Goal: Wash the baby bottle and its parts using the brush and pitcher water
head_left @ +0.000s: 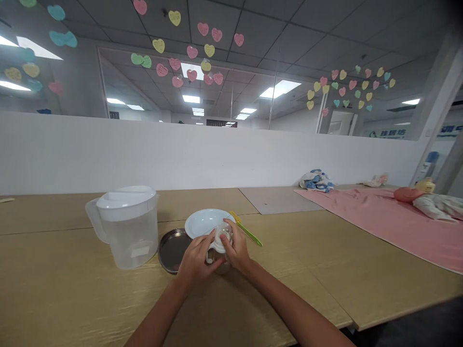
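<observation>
**Glass-fronted office, brown tabletop point(90, 303), a handled bottle point(222, 267) between two hands**

A white partition point(217, 156) with glass above it runs behind the white bowl point(202, 219), my landmark here. Left of the bowl, beyond a round metal tray point(172, 250), stands a translucent jug point(132, 236), its lid on. The tray sits just beside the bowl's left edge.

In front of the bowl, the left hand point(197, 256) has its fingers curled around the bottle's collar and white handle; the right hand point(237, 246) closes its fingers around the clear domed cap point(223, 230). Just right of the bowl lies a yellow-and-green brush point(250, 233), unheld. Well to its right are a pink cloth point(379, 217) and a bunched blue-and-white cloth point(316, 181).

As for progress, the cap sits on the bottle; whether it is being fastened or loosened, I cannot tell. The brush appears to have no part in this step.

Heart-shaped notes point(174, 18) above the bowl carry writing too small to read. Far right of it, blue Chinese lettering point(392, 133) shows through the glass, too blurred to read surely.
</observation>
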Demonstrator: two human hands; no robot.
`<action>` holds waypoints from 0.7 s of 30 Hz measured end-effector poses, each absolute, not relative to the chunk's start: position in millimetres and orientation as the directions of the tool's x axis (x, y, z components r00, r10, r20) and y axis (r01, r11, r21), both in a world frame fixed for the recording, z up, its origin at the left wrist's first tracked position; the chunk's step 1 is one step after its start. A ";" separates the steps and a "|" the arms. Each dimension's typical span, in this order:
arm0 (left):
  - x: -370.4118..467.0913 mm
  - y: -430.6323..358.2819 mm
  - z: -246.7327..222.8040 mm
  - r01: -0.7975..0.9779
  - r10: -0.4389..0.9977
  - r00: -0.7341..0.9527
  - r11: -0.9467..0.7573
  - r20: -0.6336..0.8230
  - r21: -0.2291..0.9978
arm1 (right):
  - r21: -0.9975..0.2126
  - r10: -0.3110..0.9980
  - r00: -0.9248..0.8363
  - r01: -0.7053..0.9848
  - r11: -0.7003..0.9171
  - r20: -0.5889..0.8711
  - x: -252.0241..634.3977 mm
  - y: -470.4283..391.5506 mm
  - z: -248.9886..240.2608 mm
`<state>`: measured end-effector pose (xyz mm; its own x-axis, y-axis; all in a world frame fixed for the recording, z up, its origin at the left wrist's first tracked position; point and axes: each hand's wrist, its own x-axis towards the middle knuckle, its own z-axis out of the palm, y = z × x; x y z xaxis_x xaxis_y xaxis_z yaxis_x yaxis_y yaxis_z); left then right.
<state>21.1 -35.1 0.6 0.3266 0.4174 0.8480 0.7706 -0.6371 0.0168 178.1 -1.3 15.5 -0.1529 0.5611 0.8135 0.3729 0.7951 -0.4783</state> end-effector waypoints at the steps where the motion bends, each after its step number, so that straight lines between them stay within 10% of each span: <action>1: 21.2 -35.5 0.7 0.771 0.432 0.327 -0.636 0.840 0.027 | -0.479 0.562 -0.152 0.373 0.794 0.813 178.1 -1.5 15.6; 21: 21.7 -36.8 4.3 0.772 0.445 0.323 -0.634 0.835 0.039 | -0.478 0.563 -0.160 0.373 0.795 0.811 178.0 -4.3 18.3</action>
